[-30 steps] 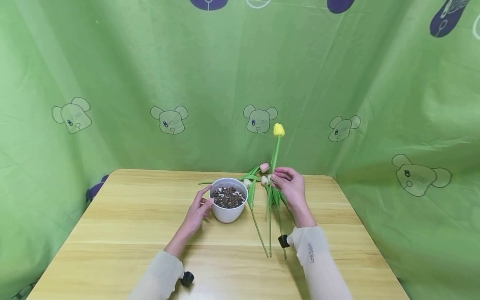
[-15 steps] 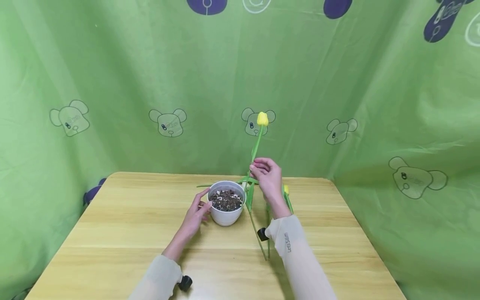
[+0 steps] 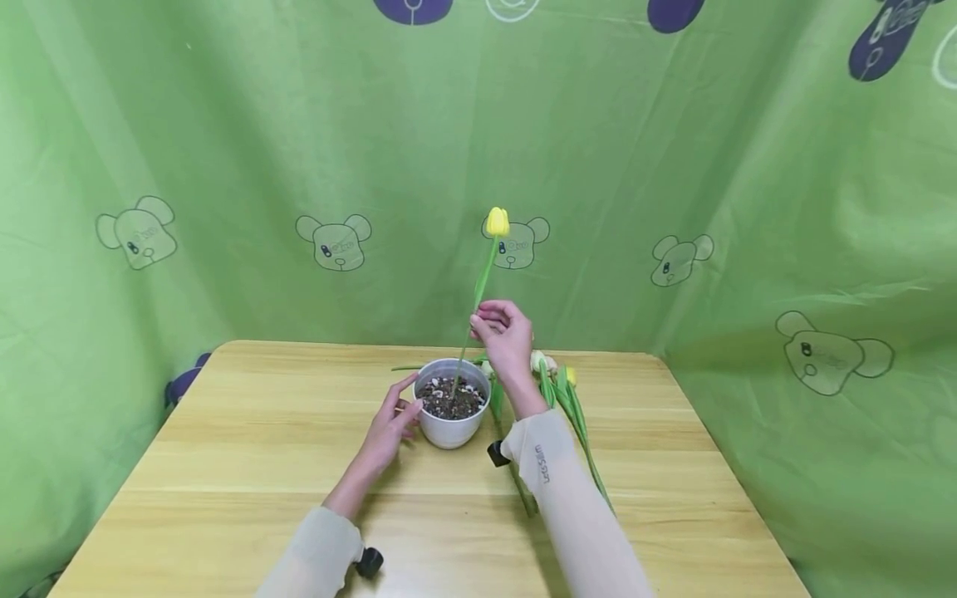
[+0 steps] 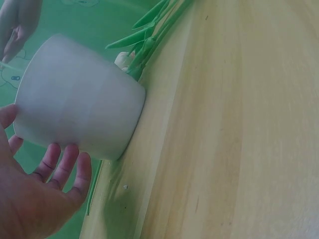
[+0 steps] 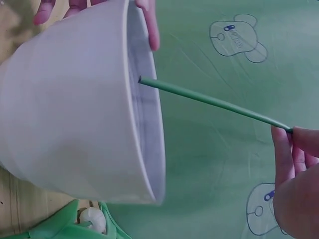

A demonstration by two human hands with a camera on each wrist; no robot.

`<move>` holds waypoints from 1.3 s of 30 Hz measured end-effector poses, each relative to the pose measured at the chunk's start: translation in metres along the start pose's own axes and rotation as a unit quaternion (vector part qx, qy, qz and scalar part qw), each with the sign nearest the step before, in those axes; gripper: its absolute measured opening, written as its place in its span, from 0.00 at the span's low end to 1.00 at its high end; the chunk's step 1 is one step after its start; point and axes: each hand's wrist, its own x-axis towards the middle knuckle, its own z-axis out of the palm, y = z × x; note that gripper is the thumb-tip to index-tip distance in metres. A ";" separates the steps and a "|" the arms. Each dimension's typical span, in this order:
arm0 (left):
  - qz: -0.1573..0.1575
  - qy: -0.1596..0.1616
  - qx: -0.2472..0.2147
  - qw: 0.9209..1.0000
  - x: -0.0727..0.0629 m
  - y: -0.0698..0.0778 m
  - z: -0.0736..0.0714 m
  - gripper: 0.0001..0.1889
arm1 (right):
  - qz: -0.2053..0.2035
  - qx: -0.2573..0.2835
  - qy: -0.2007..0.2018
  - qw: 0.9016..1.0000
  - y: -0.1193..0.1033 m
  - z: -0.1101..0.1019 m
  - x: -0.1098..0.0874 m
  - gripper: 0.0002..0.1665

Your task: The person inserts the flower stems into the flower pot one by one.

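Note:
A white flowerpot [image 3: 449,433] with dark soil [image 3: 469,404] stands upright on the table. My left hand [image 3: 385,430] holds its left side, fingers spread round the wall, and one finger reaches over the rim in the right wrist view. My right hand [image 3: 510,339] pinches a yellow tulip [image 3: 497,222] by its stem between thumb and fingertips, bloom upward. The lower end of the green stem [image 5: 214,102] is at the pot's mouth, within the rim outline in the right wrist view. In the head view it overlaps the soil.
More tulips lie right of the pot, partly behind my right arm: a yellow one [image 3: 571,376] and pale blooms [image 3: 544,361] with green leaves. A stem [image 3: 405,368] pokes out behind the pot. Green printed curtain [image 3: 419,282] surrounds the wooden table [image 3: 247,448].
My right hand has carried the yellow tulip leftward from above the lying tulips to over the pot, raising it slightly. My left hand has stayed at the pot.

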 end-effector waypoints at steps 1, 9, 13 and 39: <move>-0.001 0.002 0.000 1.000 0.003 -0.005 0.000 0.28 | -0.004 0.001 0.000 1.000 0.001 0.002 0.000 0.17; 0.008 0.018 0.008 1.000 0.009 -0.023 0.003 0.28 | -0.027 -0.018 -0.012 0.999 0.013 0.015 0.000 0.17; 0.015 0.020 0.010 1.000 0.008 -0.024 0.003 0.28 | -0.032 -0.029 -0.019 0.999 0.021 0.019 0.001 0.17; 0.002 0.031 0.012 0.999 0.011 -0.021 0.005 0.27 | -0.101 -0.078 -0.024 0.992 0.038 0.041 0.004 0.15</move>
